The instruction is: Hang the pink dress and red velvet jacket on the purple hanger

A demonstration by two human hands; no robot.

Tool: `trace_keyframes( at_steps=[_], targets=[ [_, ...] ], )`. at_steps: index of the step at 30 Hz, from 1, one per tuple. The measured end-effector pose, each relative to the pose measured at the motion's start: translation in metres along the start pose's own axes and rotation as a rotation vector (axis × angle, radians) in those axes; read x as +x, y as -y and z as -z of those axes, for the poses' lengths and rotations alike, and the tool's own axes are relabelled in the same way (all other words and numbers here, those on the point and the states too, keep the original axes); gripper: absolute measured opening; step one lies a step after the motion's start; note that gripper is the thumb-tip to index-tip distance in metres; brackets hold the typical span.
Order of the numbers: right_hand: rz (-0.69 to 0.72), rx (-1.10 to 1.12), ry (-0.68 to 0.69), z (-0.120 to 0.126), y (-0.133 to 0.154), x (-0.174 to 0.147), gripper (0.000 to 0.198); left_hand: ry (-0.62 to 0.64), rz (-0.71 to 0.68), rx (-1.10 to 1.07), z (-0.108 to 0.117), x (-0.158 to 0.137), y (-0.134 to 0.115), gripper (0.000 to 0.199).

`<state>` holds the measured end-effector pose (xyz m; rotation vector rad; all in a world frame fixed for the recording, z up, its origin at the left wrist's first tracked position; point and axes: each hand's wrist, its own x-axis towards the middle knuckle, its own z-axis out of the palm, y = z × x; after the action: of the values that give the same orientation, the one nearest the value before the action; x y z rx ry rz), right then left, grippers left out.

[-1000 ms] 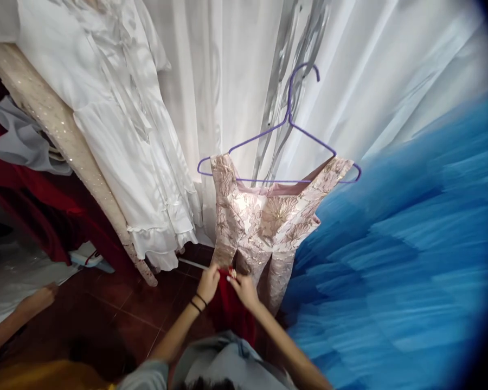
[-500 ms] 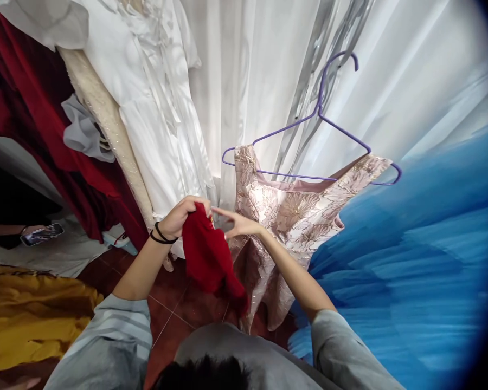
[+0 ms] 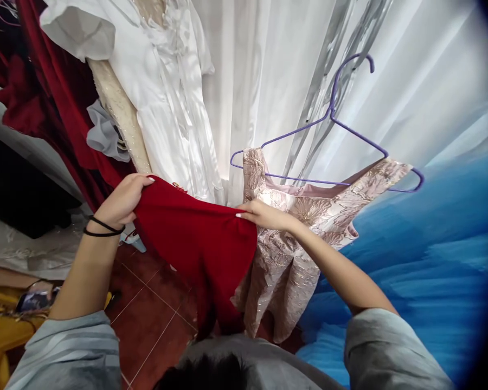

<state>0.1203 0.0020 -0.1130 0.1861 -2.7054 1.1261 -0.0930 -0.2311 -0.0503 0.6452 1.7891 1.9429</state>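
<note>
Both hands grip the red garment (image 3: 199,244), left hand (image 3: 124,200) and right hand (image 3: 264,215) pinching its top edge, spread flat before the pink dress (image 3: 309,216); it is not on any hanger.

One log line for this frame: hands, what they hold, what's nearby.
left hand: grips red garment | right hand: grips its other end | garment: spread between hands | behind: pink dress on purple hanger

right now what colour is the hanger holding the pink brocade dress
Purple: a thin wire hanger, seen best in the head view against the white curtain.
</note>
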Motion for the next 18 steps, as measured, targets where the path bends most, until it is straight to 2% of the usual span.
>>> trace_keyframes(
  at_steps=[2,4,6,8,11,13,15,18],
  targets=[
    [-0.045,0.175,-0.043,0.010,0.014,-0.002,0.040,-0.024,-0.081,0.102,0.006,-0.005,-0.011,0.021],
    [-0.091,0.324,-0.011,0.012,0.024,-0.001,0.048,-0.018,-0.119,0.149,0.012,-0.011,-0.017,0.019],
    [-0.096,0.317,0.068,0.011,0.030,0.004,0.052,0.081,-0.071,0.151,0.019,-0.015,-0.014,0.019],
    [-0.036,0.268,0.062,0.010,0.033,0.015,0.060,0.296,-0.022,0.131,0.024,-0.018,-0.003,0.021],
    [0.050,0.358,-0.154,0.010,0.036,0.037,0.072,0.724,-0.026,0.073,0.023,-0.014,0.024,0.033],
    [0.084,0.491,-0.294,0.011,0.039,0.049,0.072,0.862,0.006,0.046,0.013,-0.008,0.044,0.035],
    [0.151,0.630,-0.315,0.015,0.043,0.057,0.069,0.837,0.099,0.058,-0.005,-0.004,0.062,0.029],
    [0.303,0.764,-0.200,0.022,0.045,0.062,0.067,0.683,0.173,0.084,-0.037,-0.008,0.089,0.011]
  ],
)
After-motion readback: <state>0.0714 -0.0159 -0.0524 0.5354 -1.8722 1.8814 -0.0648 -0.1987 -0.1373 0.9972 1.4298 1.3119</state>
